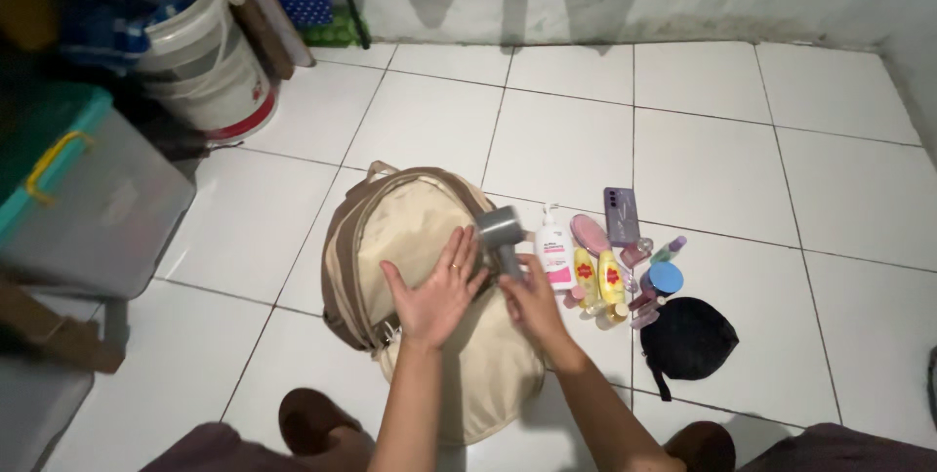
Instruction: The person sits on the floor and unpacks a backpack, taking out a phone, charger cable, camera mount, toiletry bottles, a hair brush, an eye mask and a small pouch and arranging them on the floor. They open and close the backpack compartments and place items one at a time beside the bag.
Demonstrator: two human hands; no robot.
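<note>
- Seen from the head camera, both arms are cut off at the bottom edge, and the knees there are dark and hard to make out.
- The left hand (436,291) lies flat and open on the tan backpack (415,267). Its fingers are spread and hold nothing.
- The right hand (532,301) is curled around the handle of the gray hair dryer (500,234). The hand hides the bottom of the handle.
- The hair dryer is at the right edge of the backpack, near its top, with its round head up by the left hand's fingertips.
- The arms cover the lower part of the backpack, which lies flat on the white tile floor (703,140).
- Just to the right of the hair dryer stands a white pump bottle (554,247) with a pink label.
- Next to it lie two yellow bottles (598,277), a pink brush (590,233), a purple phone (622,215) and a blue lid (665,277).
- Some tiny bottles sit there too, too small to tell apart.
- A black pouch (688,338) lies near them.
- Far left, it is dark. A white bucket (210,62) and a clear box with a green lid (83,199) stand there, cut off by the edge.
</note>
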